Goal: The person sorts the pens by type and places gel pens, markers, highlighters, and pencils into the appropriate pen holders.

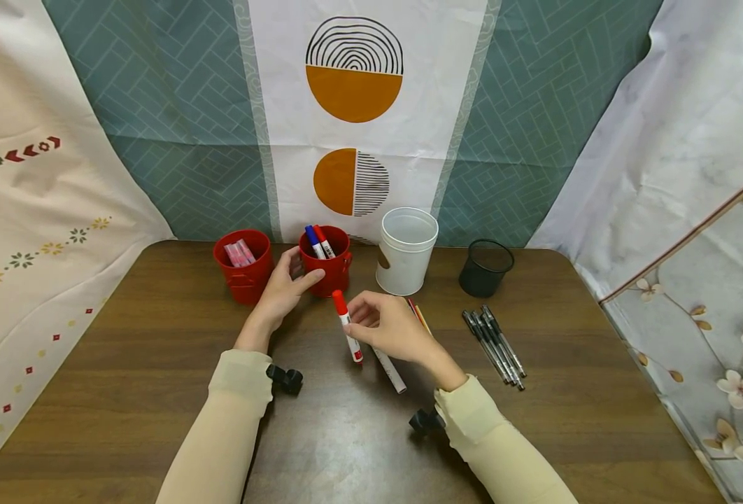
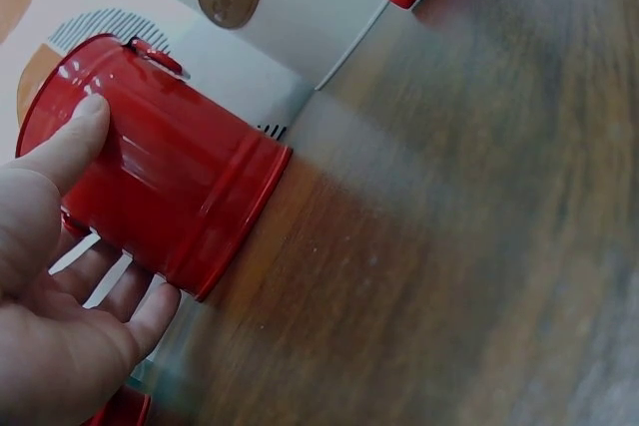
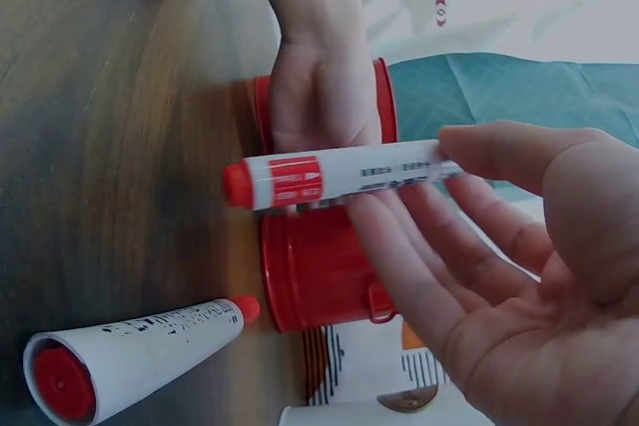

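Note:
My left hand (image 1: 281, 285) holds a small red bucket (image 2: 170, 172), thumb on its near side and fingers beside it. Inside that bucket stand a blue-capped marker (image 1: 315, 241) and a red-capped marker (image 1: 324, 243). Between thumb and fingers, my right hand (image 1: 393, 327) pinches another red-capped whiteboard marker (image 3: 339, 175). It is tilted above the table in front of the bucket, its cap pointing up and away from me in the head view. Below the right hand, a white marker with red ends (image 3: 150, 351) lies on the table.
Left of the held bucket is another red bucket (image 1: 245, 280) with pink packets (image 1: 240, 253). A white canister (image 1: 403, 262) and a black mesh cup (image 1: 485, 273) stand to the right. Several black pens (image 1: 496, 348) lie before the cup. Thin coloured sticks (image 1: 419, 316) are partly hidden by my right hand.

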The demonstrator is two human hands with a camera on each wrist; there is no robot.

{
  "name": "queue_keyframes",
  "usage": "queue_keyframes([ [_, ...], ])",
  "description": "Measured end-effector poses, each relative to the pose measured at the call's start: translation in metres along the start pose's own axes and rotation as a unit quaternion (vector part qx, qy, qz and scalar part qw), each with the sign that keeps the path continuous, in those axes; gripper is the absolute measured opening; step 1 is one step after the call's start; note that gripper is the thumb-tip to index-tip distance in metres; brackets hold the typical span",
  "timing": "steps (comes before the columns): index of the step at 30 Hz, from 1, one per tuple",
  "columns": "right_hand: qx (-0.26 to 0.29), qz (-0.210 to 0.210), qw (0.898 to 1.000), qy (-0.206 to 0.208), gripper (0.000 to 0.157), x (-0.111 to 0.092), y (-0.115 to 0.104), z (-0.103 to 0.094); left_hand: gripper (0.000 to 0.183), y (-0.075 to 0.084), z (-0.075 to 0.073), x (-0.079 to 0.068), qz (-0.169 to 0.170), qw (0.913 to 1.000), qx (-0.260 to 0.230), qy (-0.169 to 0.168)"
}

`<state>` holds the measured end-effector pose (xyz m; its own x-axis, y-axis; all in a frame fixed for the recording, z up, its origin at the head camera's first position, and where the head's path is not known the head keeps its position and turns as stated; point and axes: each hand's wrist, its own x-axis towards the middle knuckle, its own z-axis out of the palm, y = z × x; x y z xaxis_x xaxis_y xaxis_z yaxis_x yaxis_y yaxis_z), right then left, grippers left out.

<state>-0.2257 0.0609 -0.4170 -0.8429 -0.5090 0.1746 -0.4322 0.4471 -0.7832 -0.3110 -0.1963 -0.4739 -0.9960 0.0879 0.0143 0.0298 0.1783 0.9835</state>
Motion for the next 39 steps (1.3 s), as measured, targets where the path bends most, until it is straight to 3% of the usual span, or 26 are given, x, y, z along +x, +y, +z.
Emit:
queue_keyframes([
  [11,0.049,-0.013,0.997,0.066,0.019,0.001,-0.003,-0.008,0.084,0.022,0.001,-0.010,-0.013,0.9995,-0.022,-0.016],
  [23,0.080,-0.018,0.990,0.116,0.023,0.014,-0.008,-0.028,0.086,0.001,0.000,0.000,0.010,0.9998,-0.016,-0.009],
  [39,0.083,-0.008,0.986,0.143,0.026,0.061,-0.020,-0.065,0.087,0.003,0.000,-0.002,0.000,0.9999,-0.015,-0.009],
])
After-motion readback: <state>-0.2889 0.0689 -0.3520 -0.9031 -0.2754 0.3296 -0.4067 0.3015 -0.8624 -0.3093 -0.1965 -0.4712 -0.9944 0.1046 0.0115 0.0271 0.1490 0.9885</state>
